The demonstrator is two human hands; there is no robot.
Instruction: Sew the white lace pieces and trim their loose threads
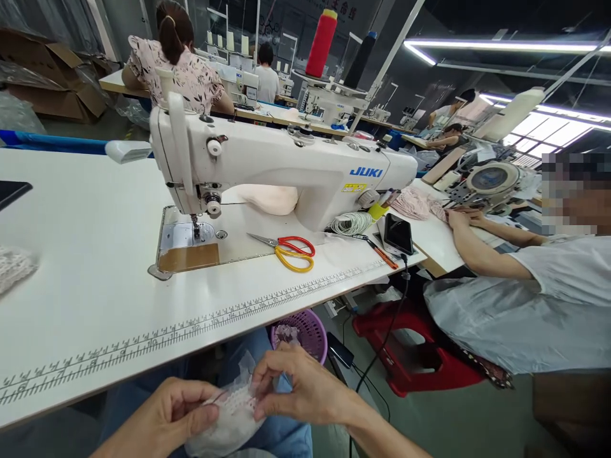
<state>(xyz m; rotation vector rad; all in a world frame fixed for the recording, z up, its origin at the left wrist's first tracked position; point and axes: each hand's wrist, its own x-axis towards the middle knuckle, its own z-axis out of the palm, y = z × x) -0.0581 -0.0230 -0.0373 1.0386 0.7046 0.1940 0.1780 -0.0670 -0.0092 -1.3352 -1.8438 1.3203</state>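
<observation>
Over my lap, below the table's front edge, both hands hold a white sheer fabric piece with lace trim (233, 407). My left hand (174, 410) pinches its left side between thumb and fingers. Opposite it, my right hand (303, 385) grips the upper right side, fingers bent and thumb pressed in. The cloth bunches and hangs down between them; its lower part runs out toward the bottom of the view. A white JUKI sewing machine (267, 152) stands on the table beyond my hands, its needle area (195, 229) at the left end with no fabric under it.
Scissors with red and yellow handles (293, 251), a printed ruler strip (191, 331) and a phone (398, 233) are on the white table (95, 267). White lace (14, 267) lies far left. A purple basket (312, 334) and red stool (429, 356) stand below. A co-worker (548, 273) sits right.
</observation>
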